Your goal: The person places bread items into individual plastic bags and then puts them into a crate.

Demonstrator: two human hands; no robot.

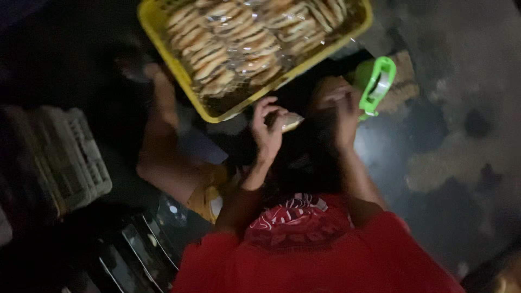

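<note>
The left hand (267, 126) was curled around a small wrapped pastry (289, 121), its fingers bent over the near end of the clear packet, which poked out to the right of the hand. The right hand (341, 115) hovered just beside it, fingers drawn together near the packet's right end, but the blur made it impossible to tell whether they pinched the wrapper or merely touched it. Just right of that hand stood a green tape dispenser (377, 82) with a pale roll in it, resting against the person's leg. Farther off, a yellow tray (165, 50) tilted across the top of the view, filled with rows of similar wrapped pastries (239, 38) under shiny film. The held packet sat just below the tray's near edge, apart from it. A bare lower leg (163, 135) stretched along the left of the tray. To the far left sat a pale plastic crate (70, 157) in deep shadow. The person's red shirt (320, 255) filled the near centre, and the mottled dark floor (461, 163) spread out to the right
</note>
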